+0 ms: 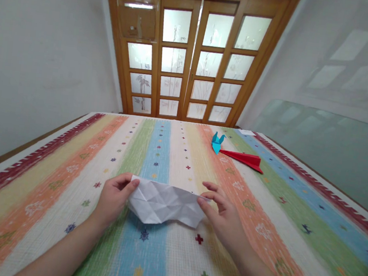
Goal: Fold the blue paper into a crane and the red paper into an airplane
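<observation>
A white sheet of paper (162, 204), creased in a pattern of folds, is held up between my two hands just above the tablecloth. My left hand (115, 194) pinches its upper left corner between thumb and fingers. At the upper right corner, my right hand (220, 209) has its thumb and index finger closed on the edge, while another finger stands a little apart. The paper sags and bends along its creases, its lower edge hanging uneven.
Farther back on the right lie a blue origami crane (217, 143) and a red paper plane (243, 159), touching or nearly so. A striped tablecloth (90, 243) covers the table. Walls flank both sides, and wooden doors with glass panes (193, 58) stand beyond the far edge.
</observation>
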`<state>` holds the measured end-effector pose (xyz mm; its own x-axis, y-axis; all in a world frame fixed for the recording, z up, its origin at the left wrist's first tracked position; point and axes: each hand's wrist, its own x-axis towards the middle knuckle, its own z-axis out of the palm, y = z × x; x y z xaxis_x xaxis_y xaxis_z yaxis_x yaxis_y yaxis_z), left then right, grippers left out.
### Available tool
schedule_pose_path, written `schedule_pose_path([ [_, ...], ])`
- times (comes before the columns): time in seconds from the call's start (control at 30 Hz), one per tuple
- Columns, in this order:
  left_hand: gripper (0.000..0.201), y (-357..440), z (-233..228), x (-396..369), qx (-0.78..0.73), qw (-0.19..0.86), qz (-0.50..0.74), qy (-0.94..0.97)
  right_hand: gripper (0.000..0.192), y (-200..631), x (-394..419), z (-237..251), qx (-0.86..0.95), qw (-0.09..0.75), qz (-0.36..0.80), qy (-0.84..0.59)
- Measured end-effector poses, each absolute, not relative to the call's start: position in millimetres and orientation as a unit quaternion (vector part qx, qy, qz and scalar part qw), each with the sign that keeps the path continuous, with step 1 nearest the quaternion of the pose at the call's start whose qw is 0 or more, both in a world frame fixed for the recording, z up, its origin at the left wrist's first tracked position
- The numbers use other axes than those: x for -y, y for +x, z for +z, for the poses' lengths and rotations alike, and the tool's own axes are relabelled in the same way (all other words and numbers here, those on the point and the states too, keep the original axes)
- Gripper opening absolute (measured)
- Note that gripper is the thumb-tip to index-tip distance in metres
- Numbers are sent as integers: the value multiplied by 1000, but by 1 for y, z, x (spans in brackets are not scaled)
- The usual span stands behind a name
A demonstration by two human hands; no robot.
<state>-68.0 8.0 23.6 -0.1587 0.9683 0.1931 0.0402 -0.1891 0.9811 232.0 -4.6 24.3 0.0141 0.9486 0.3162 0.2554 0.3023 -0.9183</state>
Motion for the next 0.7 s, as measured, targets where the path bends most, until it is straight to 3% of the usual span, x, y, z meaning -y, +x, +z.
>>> schedule_pose_path([
  [0.2, 36, -59, 19, -9, -457, 544, 542, 449, 28, 226, 8, 20, 428, 506, 595, -454],
  [0.37, 40, -57, 16, -12, -484, 542, 545, 418, 32, 220, 10, 19, 371, 446, 702, -413],
  [0.5, 44, -58, 16, -14, -505, 530, 551, 400, 50, 219, 12, 16, 374, 389, 739, -403],
  [0.7, 45, -61, 11, -16, -501, 519, 554, 416, 31, 222, 8, 8, 401, 428, 687, -429],
])
